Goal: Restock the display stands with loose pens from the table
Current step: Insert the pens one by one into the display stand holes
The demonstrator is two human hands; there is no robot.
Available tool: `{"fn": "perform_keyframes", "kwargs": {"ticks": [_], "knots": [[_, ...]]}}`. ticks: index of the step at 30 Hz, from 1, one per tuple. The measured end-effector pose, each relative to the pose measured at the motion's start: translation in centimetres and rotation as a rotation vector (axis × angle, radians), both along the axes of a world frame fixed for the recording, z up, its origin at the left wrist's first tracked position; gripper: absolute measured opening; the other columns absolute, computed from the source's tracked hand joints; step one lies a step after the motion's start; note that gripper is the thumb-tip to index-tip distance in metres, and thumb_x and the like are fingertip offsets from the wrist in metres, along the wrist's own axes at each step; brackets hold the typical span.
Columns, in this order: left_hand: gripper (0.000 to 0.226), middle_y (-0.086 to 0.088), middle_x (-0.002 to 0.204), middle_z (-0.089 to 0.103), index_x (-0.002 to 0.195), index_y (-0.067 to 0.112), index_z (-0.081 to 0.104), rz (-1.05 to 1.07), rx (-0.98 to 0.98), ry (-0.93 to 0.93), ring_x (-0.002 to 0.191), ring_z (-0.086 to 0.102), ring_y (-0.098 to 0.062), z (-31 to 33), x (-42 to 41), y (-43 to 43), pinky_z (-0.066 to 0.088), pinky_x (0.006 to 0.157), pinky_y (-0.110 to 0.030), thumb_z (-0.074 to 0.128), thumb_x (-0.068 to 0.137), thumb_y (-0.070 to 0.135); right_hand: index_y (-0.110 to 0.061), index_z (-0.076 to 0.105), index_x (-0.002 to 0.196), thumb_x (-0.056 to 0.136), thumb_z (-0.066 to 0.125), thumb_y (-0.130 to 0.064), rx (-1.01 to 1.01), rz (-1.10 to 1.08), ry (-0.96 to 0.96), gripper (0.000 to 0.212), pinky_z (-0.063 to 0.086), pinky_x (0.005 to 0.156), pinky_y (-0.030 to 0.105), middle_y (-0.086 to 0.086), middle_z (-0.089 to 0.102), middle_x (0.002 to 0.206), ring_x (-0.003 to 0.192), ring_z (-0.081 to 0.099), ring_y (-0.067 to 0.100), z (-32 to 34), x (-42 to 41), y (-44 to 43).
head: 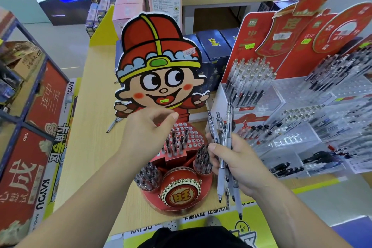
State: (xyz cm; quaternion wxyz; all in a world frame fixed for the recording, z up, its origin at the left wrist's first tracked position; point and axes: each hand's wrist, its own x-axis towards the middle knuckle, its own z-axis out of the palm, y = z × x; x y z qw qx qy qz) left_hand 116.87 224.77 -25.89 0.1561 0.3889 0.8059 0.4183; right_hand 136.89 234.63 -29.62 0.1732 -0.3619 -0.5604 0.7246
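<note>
Gripping a bundle of pens (pixel 229 123) upright, our right hand (pixel 239 165) is clamped round them, just right of the red stand (pixel 181 189). Which step are we on?

Mid-restock, we judge. Our left hand (pixel 145 133) hovers over the stand's tier of holes (pixel 193 135), fingers loosely bent, no pen visible in it. Many holes are unfilled.

What does our next move call for?

Drawing one pen from the bundle, we think, and seating it in a free hole without knocking its neighbours. A loose pen (pixel 113 126) also lies on the table (pixel 96 90), beyond our left hand.

What can't we make out?

Our left palm faces away and our hand covers part of the tier. The clear display (pixel 291 131) on the right blurs and is cut off at the edge.
</note>
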Motion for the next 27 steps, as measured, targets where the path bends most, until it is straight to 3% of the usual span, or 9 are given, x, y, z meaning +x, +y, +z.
{"fn": "perform_keyframes", "kwargs": {"ticks": [3, 7, 12, 17, 21, 24, 27], "knots": [[0.009, 0.026, 0.08, 0.072, 0.087, 0.041, 0.073, -0.079, 0.073, -0.106, 0.082, 0.065, 0.008, 2.4, 2.3, 0.2, 0.046, 0.068, -0.007, 0.068, 0.093, 0.036, 0.003, 0.052, 0.099, 0.086, 0.066, -0.023, 0.041, 0.049, 0.053, 0.032, 0.044, 0.062, 0.038, 0.015, 0.055, 0.068, 0.061, 0.052, 0.024, 1.0, -0.4, -0.5], [0.01, 0.003, 0.077, 0.074, 0.087, 0.021, 0.079, -0.118, 0.069, -0.494, 0.068, 0.063, -0.001, 2.7, 4.3, 1.7, 0.053, 0.067, -0.02, 0.073, 0.092, 0.028, -0.005, 0.055, 0.098, 0.091, 0.066, -0.018, 0.084, 0.06, 0.073, 0.019, 0.044, 0.059, 0.04, 0.009, 0.059, 0.066, 0.06, 0.052, 0.025, 1.6, -0.9, -0.9], [0.01, 0.007, 0.07, 0.073, 0.089, 0.01, 0.076, -0.099, 0.115, -0.814, 0.06, 0.064, 0.002, 2.5, 5.0, 2.3, 0.048, 0.056, -0.015, 0.067, 0.095, 0.011, -0.006, 0.052, 0.093, 0.1, 0.059, -0.002, 0.034, 0.069, 0.081, 0.01, 0.045, 0.054, 0.035, 0.01, 0.061, 0.071, 0.058, 0.052, 0.025, 1.9, -0.3, -0.8], [0.014, -0.008, 0.084, 0.074, 0.097, 0.001, 0.071, -0.086, 0.172, -1.031, 0.066, 0.067, -0.013, 2.3, 4.4, 2.3, 0.052, 0.058, -0.023, 0.067, 0.092, 0.014, -0.012, 0.059, 0.086, 0.094, 0.065, -0.019, 0.02, 0.145, 0.097, 0.012, 0.047, 0.057, 0.035, 0.016, 0.058, 0.072, 0.061, 0.053, 0.026, 1.7, 0.4, -0.5], [0.024, -0.01, 0.09, 0.075, 0.095, 0.005, 0.071, -0.071, 0.265, -1.041, 0.073, 0.066, -0.014, 2.7, 3.2, 2.0, 0.051, 0.07, -0.03, 0.072, 0.078, 0.022, -0.012, 0.059, 0.087, 0.091, 0.064, -0.022, -0.039, 0.163, 0.146, 0.012, 0.047, 0.057, 0.033, 0.017, 0.056, 0.075, 0.062, 0.051, 0.025, 1.6, 0.3, -0.2], [0.017, -0.013, 0.089, 0.072, 0.091, 0.005, 0.07, -0.035, 0.345, -1.003, 0.071, 0.065, -0.015, 3.2, 2.7, 1.8, 0.054, 0.066, -0.027, 0.072, 0.08, 0.017, -0.011, 0.06, 0.088, 0.091, 0.066, -0.023, -0.025, 0.194, 0.174, 0.014, 0.047, 0.059, 0.033, 0.019, 0.055, 0.079, 0.062, 0.051, 0.025, 1.5, 0.2, 0.3], [0.007, -0.013, 0.087, 0.071, 0.088, 0.008, 0.072, -0.012, 0.441, -0.978, 0.072, 0.065, -0.017, 3.7, 2.2, 1.4, 0.054, 0.066, -0.028, 0.07, 0.083, 0.012, -0.001, 0.055, 0.103, 0.089, 0.069, -0.025, -0.039, 0.268, 0.157, 0.031, 0.046, 0.06, 0.033, 0.016, 0.054, 0.078, 0.061, 0.05, 0.025, 1.1, 0.6, 0.7]]}}
